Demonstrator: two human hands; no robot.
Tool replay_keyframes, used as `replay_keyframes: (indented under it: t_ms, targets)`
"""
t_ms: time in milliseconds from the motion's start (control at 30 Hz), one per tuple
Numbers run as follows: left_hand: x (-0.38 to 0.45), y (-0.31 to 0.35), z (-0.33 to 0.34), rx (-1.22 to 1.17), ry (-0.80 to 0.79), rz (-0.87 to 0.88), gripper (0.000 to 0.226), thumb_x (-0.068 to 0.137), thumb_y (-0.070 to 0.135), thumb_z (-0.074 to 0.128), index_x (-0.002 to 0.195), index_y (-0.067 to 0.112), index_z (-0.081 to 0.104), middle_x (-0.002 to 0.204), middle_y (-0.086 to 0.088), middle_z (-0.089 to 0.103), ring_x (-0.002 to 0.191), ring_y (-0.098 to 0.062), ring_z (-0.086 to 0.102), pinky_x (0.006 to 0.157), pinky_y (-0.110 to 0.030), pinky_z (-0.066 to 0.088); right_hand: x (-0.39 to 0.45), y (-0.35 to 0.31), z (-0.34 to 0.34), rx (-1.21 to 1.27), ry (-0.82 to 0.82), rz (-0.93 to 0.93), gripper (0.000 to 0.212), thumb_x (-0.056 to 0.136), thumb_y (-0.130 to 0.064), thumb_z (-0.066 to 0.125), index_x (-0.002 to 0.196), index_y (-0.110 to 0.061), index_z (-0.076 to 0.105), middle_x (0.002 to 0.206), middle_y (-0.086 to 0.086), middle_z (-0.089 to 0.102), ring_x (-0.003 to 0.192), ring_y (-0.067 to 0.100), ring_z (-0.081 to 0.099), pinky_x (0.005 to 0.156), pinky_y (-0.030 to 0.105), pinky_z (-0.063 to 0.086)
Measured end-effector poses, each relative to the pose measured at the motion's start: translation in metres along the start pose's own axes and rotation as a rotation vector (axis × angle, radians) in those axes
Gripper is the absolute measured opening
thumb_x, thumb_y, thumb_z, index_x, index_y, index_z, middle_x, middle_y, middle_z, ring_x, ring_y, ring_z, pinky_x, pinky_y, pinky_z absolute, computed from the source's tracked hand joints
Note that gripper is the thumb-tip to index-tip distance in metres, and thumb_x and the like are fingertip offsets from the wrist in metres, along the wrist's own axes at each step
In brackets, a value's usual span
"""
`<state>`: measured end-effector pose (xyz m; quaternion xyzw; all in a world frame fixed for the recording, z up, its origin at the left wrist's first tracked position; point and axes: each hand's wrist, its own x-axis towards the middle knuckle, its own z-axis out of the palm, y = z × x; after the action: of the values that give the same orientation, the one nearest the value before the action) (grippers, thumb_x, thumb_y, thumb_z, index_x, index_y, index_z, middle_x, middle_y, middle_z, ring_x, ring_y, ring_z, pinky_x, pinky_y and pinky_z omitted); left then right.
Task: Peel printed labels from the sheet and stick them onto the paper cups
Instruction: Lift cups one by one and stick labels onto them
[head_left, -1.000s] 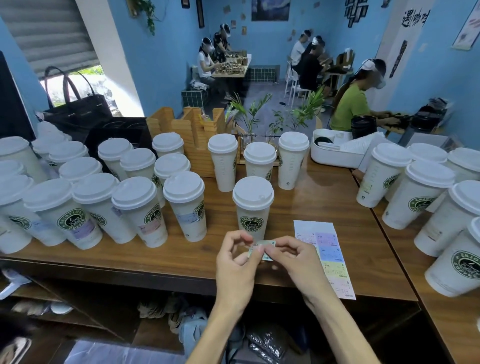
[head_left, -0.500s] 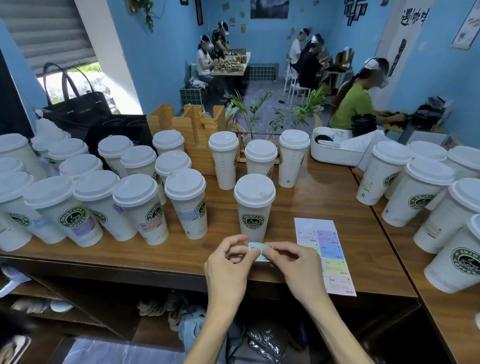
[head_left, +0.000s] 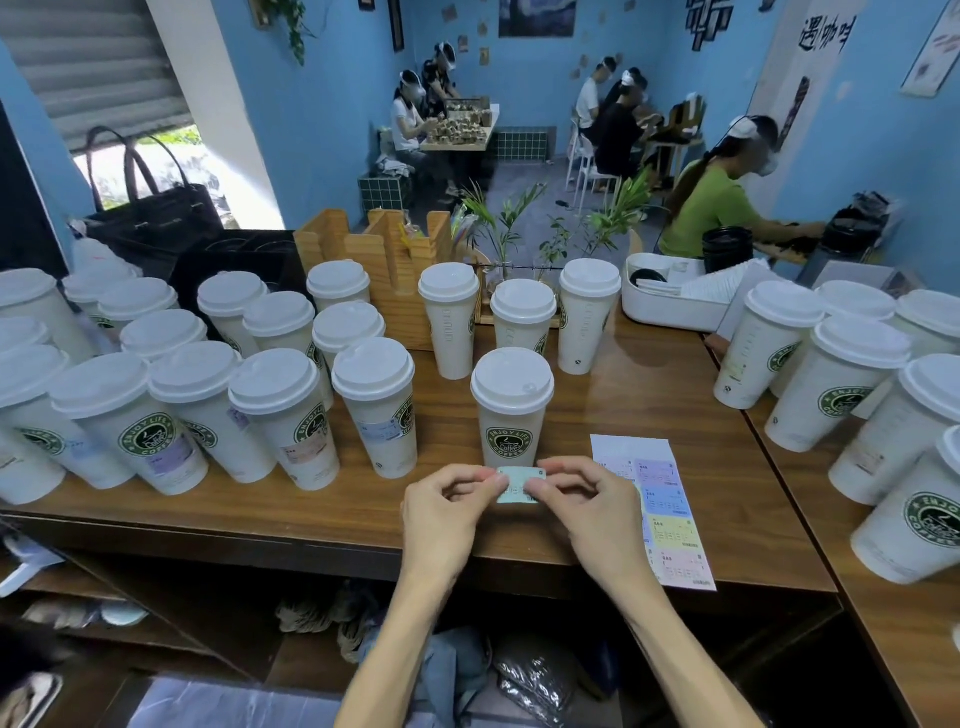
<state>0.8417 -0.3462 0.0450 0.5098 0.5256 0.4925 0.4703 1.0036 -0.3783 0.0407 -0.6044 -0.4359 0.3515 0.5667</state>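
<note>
A small pale green label is held between both hands just in front of a lidded white paper cup with a green logo. My left hand pinches the label's left edge and my right hand pinches its right edge. The label touches or nearly touches the cup's base. The label sheet with pastel labels lies flat on the wooden counter, right of my right hand.
Several labelled lidded cups crowd the counter's left side. Three lidded cups stand behind the middle one, and several more fill the right. A wooden holder, plants and a white tray sit at the back.
Both hands have carried the label forward and up toward the base of the middle cup. The sheet and cups stay where they were.
</note>
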Motion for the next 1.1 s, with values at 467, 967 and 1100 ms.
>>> replay_keyframes:
  t_ms: [467,967,1100]
  targets:
    - [0.019,-0.019,0.01,0.091,0.048,0.247,0.008,0.084,0.041,0.08,0.084,0.039,0.073,0.143,0.018,0.053,0.136,0.0,0.047,0.116,-0.05,0.04,0.02,0.013,0.022,0.011,0.128,-0.14,0.019,0.081,-0.023,0.087,0.074,-0.032,0.071,0.129,-0.011,0.058,0.117,-0.004,0.058,0.098,0.03,0.05]
    - [0.035,-0.032,0.025,0.157,0.074,0.318,0.015,0.093,0.022,0.076,0.089,0.031,0.066,0.138,0.006,0.063,0.103,0.009,0.068,0.094,-0.019,0.054,0.043,0.029,0.025,-0.081,0.104,-0.212,0.022,0.086,-0.021,0.083,0.076,-0.033,0.066,0.12,-0.021,0.066,0.118,0.001,0.061,0.096,0.027,0.049]
    - [0.037,-0.037,0.025,0.186,0.075,0.369,0.015,0.094,0.023,0.075,0.092,0.031,0.062,0.136,0.009,0.063,0.101,0.004,0.071,0.093,-0.024,0.056,0.043,0.03,0.027,-0.068,0.093,-0.212,0.02,0.086,-0.022,0.083,0.084,-0.03,0.065,0.119,-0.021,0.067,0.108,-0.001,0.064,0.087,0.016,0.048]
